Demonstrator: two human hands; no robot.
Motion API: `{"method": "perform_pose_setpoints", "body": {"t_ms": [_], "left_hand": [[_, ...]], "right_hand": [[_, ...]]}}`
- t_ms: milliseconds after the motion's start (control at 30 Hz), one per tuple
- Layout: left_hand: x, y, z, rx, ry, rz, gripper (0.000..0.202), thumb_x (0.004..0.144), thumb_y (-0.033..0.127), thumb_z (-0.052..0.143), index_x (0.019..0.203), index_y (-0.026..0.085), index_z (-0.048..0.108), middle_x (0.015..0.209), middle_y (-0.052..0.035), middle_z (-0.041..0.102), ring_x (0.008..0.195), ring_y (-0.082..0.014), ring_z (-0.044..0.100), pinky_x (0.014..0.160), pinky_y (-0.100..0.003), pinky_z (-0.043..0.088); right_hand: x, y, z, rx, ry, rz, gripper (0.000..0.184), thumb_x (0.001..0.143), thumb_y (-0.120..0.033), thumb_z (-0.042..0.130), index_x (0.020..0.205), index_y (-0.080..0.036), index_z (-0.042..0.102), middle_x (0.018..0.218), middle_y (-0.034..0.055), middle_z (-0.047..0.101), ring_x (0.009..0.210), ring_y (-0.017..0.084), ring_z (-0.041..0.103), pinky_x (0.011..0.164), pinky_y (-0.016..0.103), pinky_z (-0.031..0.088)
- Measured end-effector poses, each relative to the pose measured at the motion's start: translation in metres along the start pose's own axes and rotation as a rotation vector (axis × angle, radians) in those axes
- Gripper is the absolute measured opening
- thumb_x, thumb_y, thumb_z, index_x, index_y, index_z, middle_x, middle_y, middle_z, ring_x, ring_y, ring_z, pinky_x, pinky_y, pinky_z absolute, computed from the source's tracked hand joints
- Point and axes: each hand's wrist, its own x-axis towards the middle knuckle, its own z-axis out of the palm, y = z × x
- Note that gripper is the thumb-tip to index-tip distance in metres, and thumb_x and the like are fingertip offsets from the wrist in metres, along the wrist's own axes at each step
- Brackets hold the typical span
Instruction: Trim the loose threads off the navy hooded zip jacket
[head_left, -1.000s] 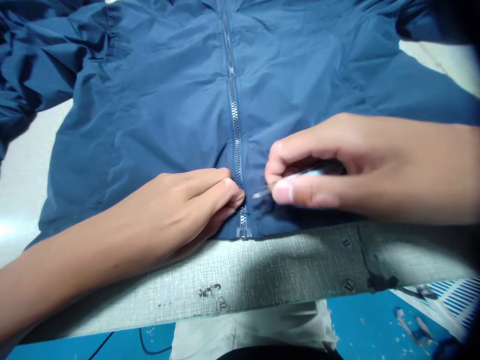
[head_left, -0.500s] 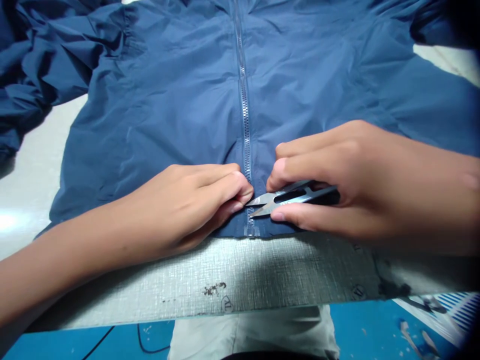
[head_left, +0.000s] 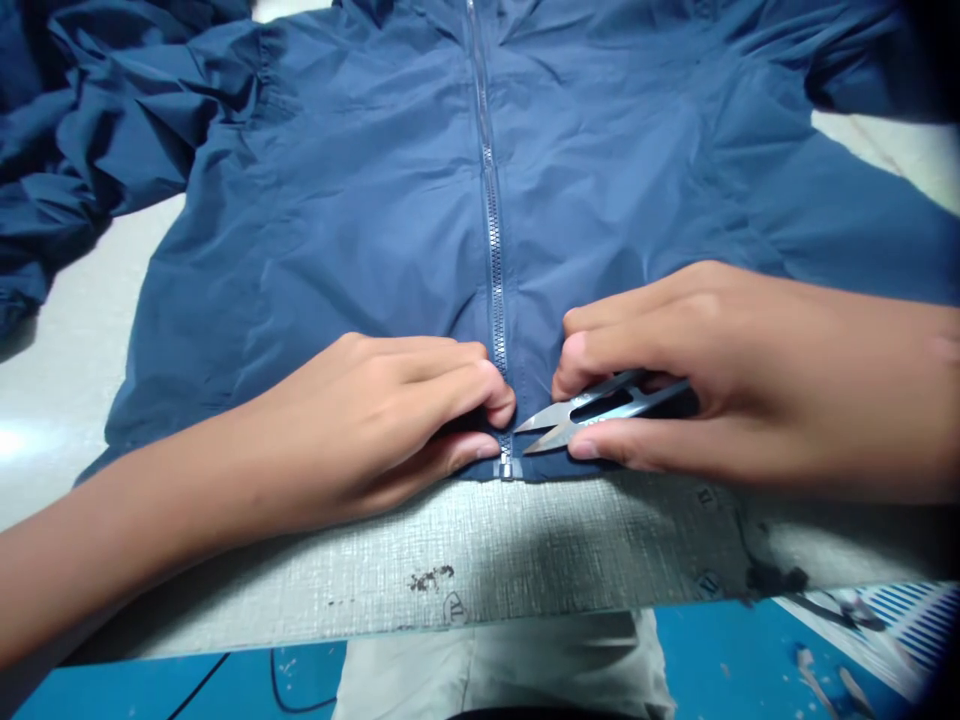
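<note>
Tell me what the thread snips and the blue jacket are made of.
The thread snips look like polished steel: bright grey with reflective blades. The blue jacket looks like woven nylon or polyester, with a faint sheen and crisp creases; the exact fibre is unclear.

Nothing legible; circled stamps on mat blurred

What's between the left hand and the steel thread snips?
In the head view, the bottom end of the dark-toothed plastic zipper on the blue nylon jacket lies between the left hand and the steel thread snips.
</note>
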Motion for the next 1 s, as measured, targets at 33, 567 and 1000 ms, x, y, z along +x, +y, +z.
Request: {"method": "perform_pose_setpoints", "body": {"t_ms": [33,567,1000], "left_hand": [[0.0,0.001,0.001,0.017,0.008,0.008,0.007,0.104,0.021,0.052,0.108,0.022,0.059,0.094,-0.0045,0.065,0.078,-0.0177,0.06,0.065,-0.03,0.04],[-0.003,-0.011,0.006,0.003,0.041,0.045,0.01,0.107,0.013,0.047,0.102,0.019,0.053,0.092,-0.0006,0.056,0.075,-0.0119,0.051,0.07,-0.025,0.038],[-0.003,-0.012,0.007,0.02,0.034,0.013,0.013,0.106,0.013,0.043,0.099,0.021,0.05,0.092,-0.0021,0.06,0.076,-0.0144,0.054,0.072,-0.027,0.04]], "right_hand": [[0.0,0.0,-0.001,-0.005,-0.075,-0.039,0.015,0.09,-0.034,0.075,0.079,-0.023,0.074,0.073,-0.0005,0.069,0.061,0.014,0.055,0.057,0.029,0.038],[0.009,-0.005,-0.002,-0.02,-0.155,-0.203,0.018,0.101,-0.028,0.061,0.096,-0.016,0.074,0.09,0.0058,0.068,0.075,0.016,0.058,0.067,0.03,0.04],[0.009,-0.007,0.003,-0.096,-0.123,-0.191,0.012,0.099,-0.028,0.064,0.093,-0.02,0.072,0.089,0.0052,0.065,0.075,0.017,0.057,0.066,0.033,0.039]]}}
